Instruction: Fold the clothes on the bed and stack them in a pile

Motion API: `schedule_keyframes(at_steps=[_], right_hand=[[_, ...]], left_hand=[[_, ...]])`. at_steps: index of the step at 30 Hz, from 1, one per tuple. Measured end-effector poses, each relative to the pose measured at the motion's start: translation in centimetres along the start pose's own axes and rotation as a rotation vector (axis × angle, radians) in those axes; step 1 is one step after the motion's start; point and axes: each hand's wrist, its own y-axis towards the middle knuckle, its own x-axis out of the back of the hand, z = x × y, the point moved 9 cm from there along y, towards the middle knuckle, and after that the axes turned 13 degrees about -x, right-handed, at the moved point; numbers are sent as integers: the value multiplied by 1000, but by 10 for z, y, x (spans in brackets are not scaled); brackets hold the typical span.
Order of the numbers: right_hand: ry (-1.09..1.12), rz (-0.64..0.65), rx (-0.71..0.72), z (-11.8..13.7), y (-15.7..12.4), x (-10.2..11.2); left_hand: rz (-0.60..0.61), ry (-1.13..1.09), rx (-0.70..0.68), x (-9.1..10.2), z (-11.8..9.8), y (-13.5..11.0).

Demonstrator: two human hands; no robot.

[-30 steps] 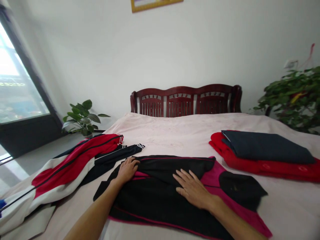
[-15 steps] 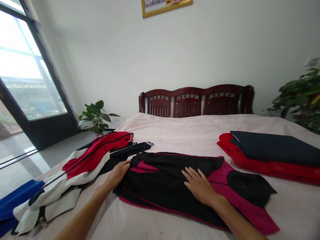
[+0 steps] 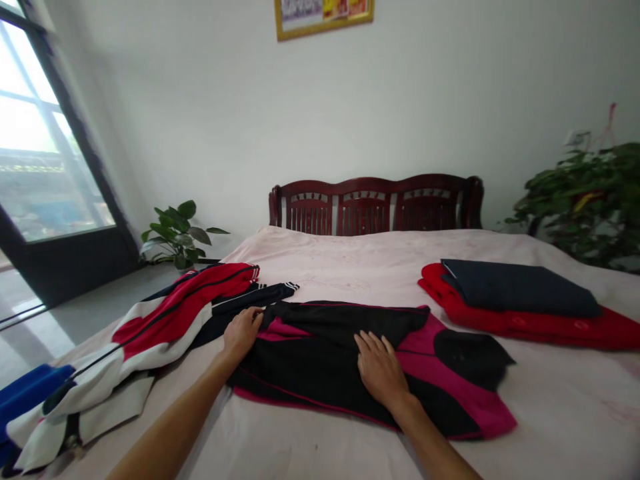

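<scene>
Shifted left, the garment (image 3: 310, 370) is lying under my spread right grip (image 3: 383, 373); my left grip (image 3: 242, 331) is hiding its fingertips; pinching or not, I can't tell.

2 bare forearms (image 3: 177, 413) taper to narrower wrists (image 3: 226, 360) — left hand (image 3: 242, 333) and right hand (image 3: 382, 370) both bare.

On the pale pink bedsheet (image 3: 340, 267) lie a black-and-pink garment (image 3: 320, 367), unfolded clothes (image 3: 153, 333) and folded red cloth (image 3: 545, 327)
</scene>
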Motion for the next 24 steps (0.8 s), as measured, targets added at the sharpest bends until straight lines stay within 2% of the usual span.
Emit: schedule_keyframes(at_steps=[5,9,11,15,17,22,24], right_hand=[[36,-1,4,0,-1,2],[54,-5,8,-1,-3,1],[67,-10,8,-2,-3,2],[111,-22,39,2,-6,6],[133,-29,59,4,-7,8],[172,-43,59,5,-8,10],[178,-46,59,5,-9,11]], left_hand=[[84,-46,82,-29,-2,45],[125,-66,111,-43,0,59],[100,-70,105,-38,0,59],[-18,-25,83,-11,5,52],[-35,5,76,-5,10,46],[108,16,76,-27,25,34],[120,17,77,-30,26,32]])
